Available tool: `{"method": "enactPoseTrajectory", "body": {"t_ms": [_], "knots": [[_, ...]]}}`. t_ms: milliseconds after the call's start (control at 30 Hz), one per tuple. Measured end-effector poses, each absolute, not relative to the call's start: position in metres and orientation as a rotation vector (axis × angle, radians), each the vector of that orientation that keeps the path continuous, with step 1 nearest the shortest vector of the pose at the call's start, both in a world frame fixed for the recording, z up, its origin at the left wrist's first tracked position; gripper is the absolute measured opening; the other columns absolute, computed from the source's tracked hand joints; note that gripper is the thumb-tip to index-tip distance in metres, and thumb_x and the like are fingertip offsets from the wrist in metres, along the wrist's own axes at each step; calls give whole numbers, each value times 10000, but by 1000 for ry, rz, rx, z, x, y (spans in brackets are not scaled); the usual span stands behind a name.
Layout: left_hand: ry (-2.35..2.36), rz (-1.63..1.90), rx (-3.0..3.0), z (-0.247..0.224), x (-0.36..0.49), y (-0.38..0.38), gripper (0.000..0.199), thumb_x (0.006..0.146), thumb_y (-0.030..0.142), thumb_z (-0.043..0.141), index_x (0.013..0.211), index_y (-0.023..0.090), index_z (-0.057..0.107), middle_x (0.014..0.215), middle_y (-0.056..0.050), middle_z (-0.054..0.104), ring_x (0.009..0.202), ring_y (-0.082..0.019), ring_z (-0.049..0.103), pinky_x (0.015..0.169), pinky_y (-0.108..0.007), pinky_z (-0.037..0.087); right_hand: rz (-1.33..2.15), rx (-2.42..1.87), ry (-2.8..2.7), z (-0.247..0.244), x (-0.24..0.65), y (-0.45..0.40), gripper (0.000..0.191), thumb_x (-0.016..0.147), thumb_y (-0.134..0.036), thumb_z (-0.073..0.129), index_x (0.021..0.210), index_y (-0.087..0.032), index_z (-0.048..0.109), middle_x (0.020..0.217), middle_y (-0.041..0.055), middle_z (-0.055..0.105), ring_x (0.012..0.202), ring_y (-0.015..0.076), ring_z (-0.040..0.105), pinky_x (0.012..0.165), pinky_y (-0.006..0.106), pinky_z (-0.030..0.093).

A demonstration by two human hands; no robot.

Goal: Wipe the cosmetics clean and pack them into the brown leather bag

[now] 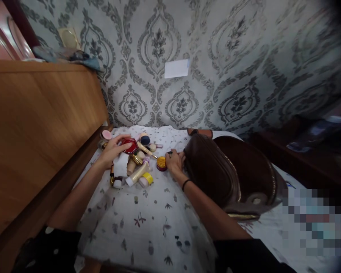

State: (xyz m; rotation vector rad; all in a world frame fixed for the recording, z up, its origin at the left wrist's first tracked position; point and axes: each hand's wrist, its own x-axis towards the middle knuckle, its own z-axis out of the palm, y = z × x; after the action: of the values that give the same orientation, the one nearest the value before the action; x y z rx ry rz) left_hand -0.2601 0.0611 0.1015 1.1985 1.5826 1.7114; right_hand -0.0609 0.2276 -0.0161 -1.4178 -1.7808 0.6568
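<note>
My left hand point(112, 151) holds a red hexagonal compact point(130, 145) at the upper left of a pile of cosmetics. My right hand point(174, 162) has its fingers curled round a small dark item point(169, 154), mostly hidden, just beside the brown leather bag point(208, 167). A round jar with an orange-gold top point(161, 163) stands left of my right fingertips. Between the hands lie a cream tube point(137, 174), a yellow and white jar point(146, 179), a brush point(146, 150) and a round dark blue item point(144, 140).
The patterned sheet point(147, 220) lies under everything. A wooden cabinet point(42, 132) borders the left side and a papered wall point(159, 94) the back. A brown pouch point(200, 132) lies behind the bag, and a plastic bottle point(315, 132) is at the far right.
</note>
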Motion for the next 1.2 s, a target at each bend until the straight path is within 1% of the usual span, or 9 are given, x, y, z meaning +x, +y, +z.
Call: {"method": "enactPoseTrajectory", "body": {"t_ms": [167, 367, 533, 700, 867, 967, 1100, 1133, 1200], "knots": [[1437, 1734, 982, 93, -250, 44, 484, 585, 370, 868, 1006, 174, 730, 1006, -63, 731, 844, -180, 673, 735, -270, 531, 761, -1413, -1887, 2, -59, 245, 177, 673, -244, 661, 835, -194, 714, 805, 97, 670, 825, 275, 625, 730, 356, 449], [1412, 1706, 977, 76, -240, 32, 469, 594, 383, 874, 992, 176, 737, 1043, -85, 729, 881, -215, 690, 754, -301, 548, 798, -1214, -1880, 19, -65, 247, 271, 674, -301, 665, 920, -186, 674, 857, 35, 696, 766, 193, 598, 681, 279, 451], [1581, 1637, 1240, 76, -219, 21, 414, 630, 370, 850, 991, 217, 717, 1018, -56, 724, 960, -253, 675, 844, -352, 539, 910, -1217, -1905, 19, -75, 239, 69, 664, -218, 586, 659, -170, 636, 660, 30, 633, 670, 193, 578, 646, 298, 457], [1821, 1569, 1532, 79, -188, 11, 418, 683, 336, 809, 1065, 233, 672, 1009, -36, 719, 952, -257, 669, 854, -357, 529, 876, -1053, -1856, 35, -55, 192, 255, 817, -345, 516, 912, -168, 675, 1048, 98, 677, 990, 225, 606, 882, 339, 483], [1976, 1411, 1822, 66, -145, 1, 475, 775, 352, 753, 1220, 282, 605, 1171, -61, 699, 1082, -283, 659, 939, -399, 520, 1673, -422, -1899, 40, -10, 117, 516, 903, -583, 479, 1254, -229, 611, 1088, 71, 702, 1009, 222, 657, 855, 355, 541], [1952, 1234, 2034, 52, -121, -8, 592, 827, 383, 713, 1364, 286, 483, 1274, -93, 652, 1191, -290, 618, 1007, -427, 504, 1947, -377, -1794, 35, 18, 100, 547, 806, -570, 654, 1218, -211, 640, 1107, 82, 712, 1014, 240, 672, 860, 374, 554], [1978, 1078, 2106, 29, -103, -28, 873, 828, 451, 710, 1518, 241, 219, 1497, -170, 444, 1404, -314, 423, 1117, -485, 426, 1912, -531, -1737, 22, 44, 111, 624, 647, -443, 826, 1185, -190, 636, 1130, 91, 719, 1029, 244, 680, 948, 402, 522], [1990, 1028, 2111, 22, -101, -34, 846, 840, 432, 699, 1515, 238, 228, 1508, -177, 422, 1420, -317, 395, 1127, -498, 413, 1883, -585, -1725, 18, 48, 115, 629, 639, -437, 828, 1181, -188, 628, 1135, 96, 719, 1030, 246, 681, 953, 405, 518], [2023, 882, 2134, 12, -100, -45, 624, 885, 352, 643, 1438, 240, 378, 1466, -173, 463, 1391, -326, 421, 1103, -520, 426, 1820, -660, -1708, 9, 53, 120, 612, 635, -440, 821, 1154, -185, 620, 1144, 108, 716, 1043, 254, 678, 962, 415, 514]]}}
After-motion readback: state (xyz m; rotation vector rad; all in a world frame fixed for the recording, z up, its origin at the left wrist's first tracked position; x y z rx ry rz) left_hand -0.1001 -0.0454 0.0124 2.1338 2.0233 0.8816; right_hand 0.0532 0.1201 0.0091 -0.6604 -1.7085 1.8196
